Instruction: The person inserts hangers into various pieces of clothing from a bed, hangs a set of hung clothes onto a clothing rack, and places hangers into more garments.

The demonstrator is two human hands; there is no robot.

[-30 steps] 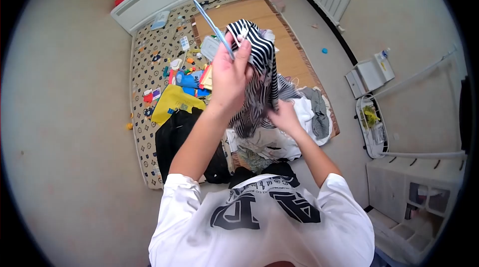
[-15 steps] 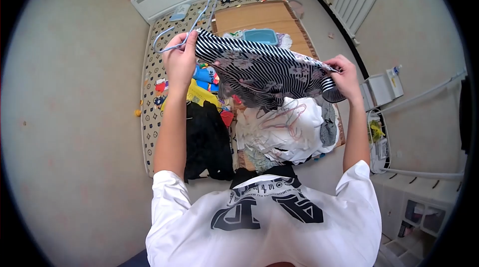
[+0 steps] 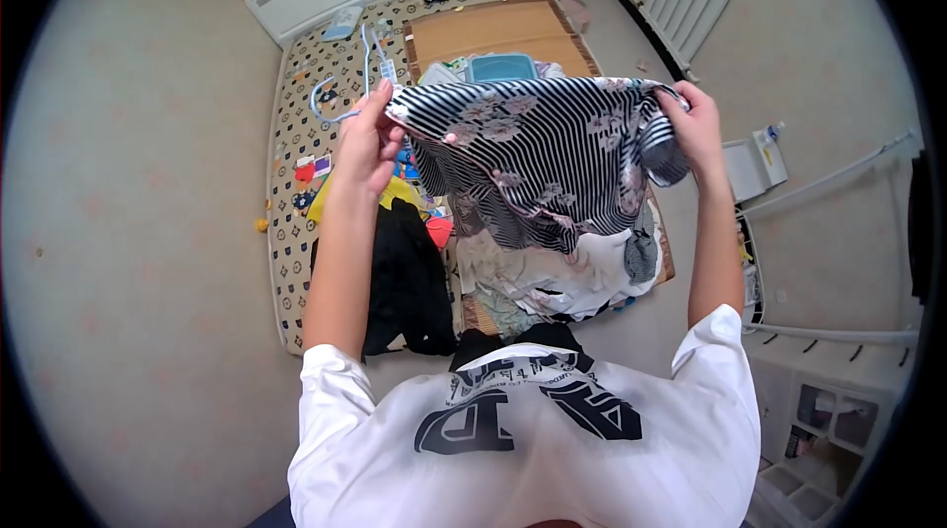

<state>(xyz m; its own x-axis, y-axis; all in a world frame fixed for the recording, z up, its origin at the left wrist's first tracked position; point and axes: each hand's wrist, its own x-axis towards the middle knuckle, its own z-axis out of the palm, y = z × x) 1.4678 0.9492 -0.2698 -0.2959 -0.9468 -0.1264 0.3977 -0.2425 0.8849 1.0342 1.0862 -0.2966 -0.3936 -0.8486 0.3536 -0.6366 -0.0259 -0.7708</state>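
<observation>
striped floral garment (image 3: 552,148), held up in mid-air between left hand (image 3: 367,138) and right hand (image 3: 695,123), above the bed (image 3: 294,276). from the left: light blue hanger (image 3: 366,64), jutting up beside the left hand, apparently caught in the same grip; cannot tell exactly how. narrow pinch of thumb and forefinger on the upper left corner of the cloth, with a loose curl in the other fingers. below, yellow cloth (image 3: 399,190), just beside black clothing (image 3: 409,276). in the middle, the main change: bunched up a second ago, drawn out along the top edge half a second ago, now opened further, with more stripes and blossoms on show. probably easier now to judge shape and facing side, despite loose folds lower down. beyond the top edge, blue tub (image 3: 501,67); under the hem, heap of white clothes (image 3: 602,271), cannot tell whether touching. at the right, fingers closed firmly on the upper right corner, with a curled striped end dangling just below.
</observation>
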